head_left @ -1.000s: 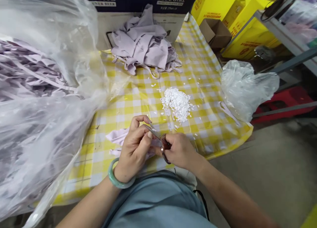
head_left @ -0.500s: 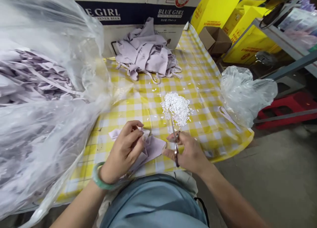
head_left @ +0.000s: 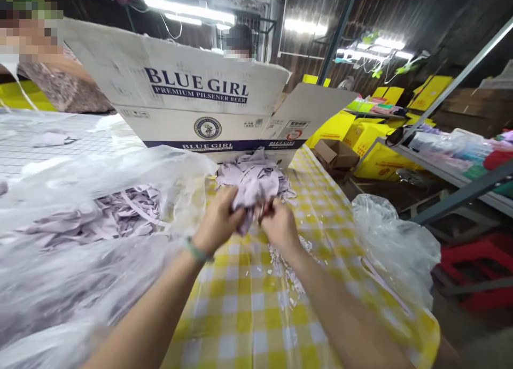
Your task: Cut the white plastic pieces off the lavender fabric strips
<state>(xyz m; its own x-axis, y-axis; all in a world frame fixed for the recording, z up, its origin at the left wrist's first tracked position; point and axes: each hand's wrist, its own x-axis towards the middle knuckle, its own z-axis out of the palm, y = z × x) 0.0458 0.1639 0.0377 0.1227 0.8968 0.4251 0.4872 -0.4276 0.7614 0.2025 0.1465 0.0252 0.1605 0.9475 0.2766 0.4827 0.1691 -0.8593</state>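
Both arms reach forward over the checked tablecloth. My left hand [head_left: 216, 222], with a green bangle at its wrist, is closed on a lavender fabric piece [head_left: 251, 195], blurred by motion. Just behind that piece lies a heap of the same lavender fabric [head_left: 230, 172], partly hidden by it. My right hand [head_left: 282, 225] is closed round small scissors [head_left: 264, 213], of which only a dark blurred part shows close to the fabric. Whether the right fingers also grip the cloth, I cannot tell. Below my right wrist lie small white clippings [head_left: 294, 281], partly covered by the forearm.
A large clear plastic bag [head_left: 120, 283] with lavender fabric fills the left side. Behind the heap stands a Blue Girl carton [head_left: 168, 120]. To the right are a crumpled plastic bag [head_left: 395, 246], a metal rack [head_left: 449, 168] and a red stool [head_left: 476, 262]. Other people are partly visible beyond.
Both hands have moved forward from the table's near edge to the heap, carrying the fabric piece and scissors. The view has tilted up, showing the carton's upper part and the room.
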